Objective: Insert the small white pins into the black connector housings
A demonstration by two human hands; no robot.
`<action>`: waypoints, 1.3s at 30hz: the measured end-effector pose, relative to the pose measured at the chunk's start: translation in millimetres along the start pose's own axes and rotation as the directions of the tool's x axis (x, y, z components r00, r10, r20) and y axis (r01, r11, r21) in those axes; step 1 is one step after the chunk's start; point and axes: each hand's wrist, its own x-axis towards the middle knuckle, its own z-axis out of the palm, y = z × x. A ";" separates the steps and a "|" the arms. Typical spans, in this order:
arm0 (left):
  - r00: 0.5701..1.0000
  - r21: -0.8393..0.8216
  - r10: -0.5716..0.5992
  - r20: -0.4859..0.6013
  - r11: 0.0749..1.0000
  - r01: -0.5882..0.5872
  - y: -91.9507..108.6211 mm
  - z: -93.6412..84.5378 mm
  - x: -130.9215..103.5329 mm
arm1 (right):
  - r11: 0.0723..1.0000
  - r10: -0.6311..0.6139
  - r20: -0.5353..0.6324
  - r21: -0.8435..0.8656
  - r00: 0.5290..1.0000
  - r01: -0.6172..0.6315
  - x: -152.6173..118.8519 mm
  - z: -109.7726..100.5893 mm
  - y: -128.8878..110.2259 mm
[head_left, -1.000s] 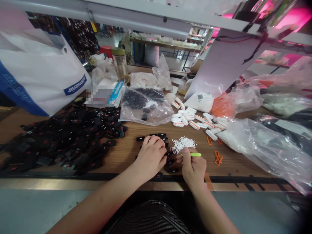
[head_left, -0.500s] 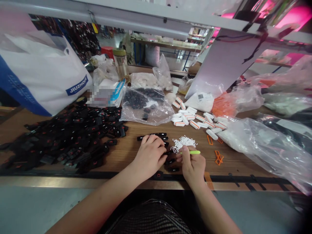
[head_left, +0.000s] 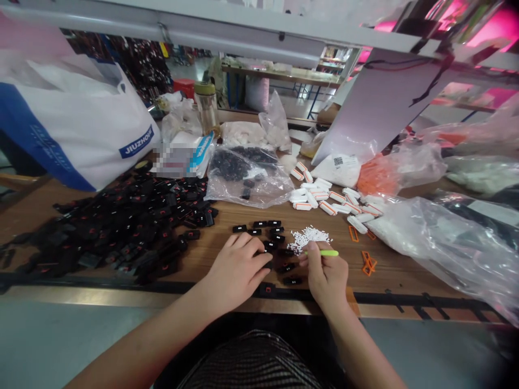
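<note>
My left hand [head_left: 237,267] is curled low over the table, with a small black plastic part [head_left: 267,264] between thumb and fingertips, mostly hidden by them. Several similar black parts [head_left: 277,237] with white dots lie in loose rows around its fingertips. Closed in a pen-like grip, my right hand [head_left: 327,273] holds a slim tool with a lime-green handle [head_left: 329,253]; its tip is too small to make out. That hand rests at the near edge of a heap of tiny white pegs [head_left: 310,235], beside more black parts [head_left: 292,281].
A large pile of black parts [head_left: 158,221] covers the left side. Behind lie a clear bag of black parts [head_left: 247,173] and white pieces with orange edging [head_left: 328,207]. Orange frames [head_left: 368,263] and a large plastic bag [head_left: 430,243] are at right. A bottle [head_left: 206,105] stands behind.
My left hand has shifted left and slightly toward me, uncovering black parts in the rows. My right hand stays by the white pegs with the green-handled tool. The whole view has shifted slightly.
</note>
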 end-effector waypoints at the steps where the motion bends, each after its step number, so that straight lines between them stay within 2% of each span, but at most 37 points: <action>1: 1.000 0.024 0.008 0.020 1.000 -0.009 1.3 0.6 1.9 | 1.000 -0.005 -0.003 0.004 1.000 0.005 0.3 -1.0 -0.7; 7: 0.995 0.095 0.017 0.100 0.995 -0.026 -1.0 -1.8 10.5 | 0.998 -0.058 0.070 -0.008 0.996 0.059 3.3 -6.7 -7.4; 9: 0.994 0.088 0.020 0.108 0.996 -0.029 -1.5 -2.3 10.1 | 0.998 -0.061 0.069 -0.025 0.996 0.063 4.2 -8.4 -9.3; 13: 0.995 0.074 0.020 0.098 0.997 -0.027 -1.1 -1.0 6.3 | 0.988 -0.080 0.171 -0.117 0.982 0.101 6.6 -13.0 -12.1; 16: 0.996 0.074 0.029 0.080 0.997 -0.035 -1.4 1.0 3.7 | 0.987 -0.069 0.155 -0.134 0.986 0.090 9.3 -17.8 -14.6; 20: 0.996 0.062 0.040 0.080 0.997 -0.045 -3.6 2.9 3.2 | 0.989 -0.059 0.192 -0.119 0.980 0.083 12.5 -23.5 -19.6; 22: 0.996 0.033 0.036 0.083 0.999 -0.039 -5.2 3.8 3.2 | 0.994 -0.069 0.145 -0.076 0.987 0.081 11.7 -24.2 -22.3; 25: 0.998 -0.034 0.021 0.064 0.999 -0.019 -7.1 6.2 2.2 | 0.996 -0.086 0.098 -0.001 0.991 0.087 6.0 -20.9 -25.4; 31: 1.000 -0.110 -0.018 0.002 0.994 0.018 -4.9 13.7 -2.9 | 0.993 -0.061 0.132 0.111 0.989 0.046 -14.0 -7.2 -22.1; 35: 0.997 -0.141 -0.056 -0.048 0.989 0.049 -1.4 19.7 -5.6 | 0.993 -0.027 0.176 0.117 0.984 0.007 -22.3 -0.4 -15.7; 39: 0.991 -0.168 -0.087 -0.098 0.983 0.070 1.4 26.6 -7.0 | 0.994 -0.017 0.157 0.114 0.988 -0.001 -25.5 3.8 -12.4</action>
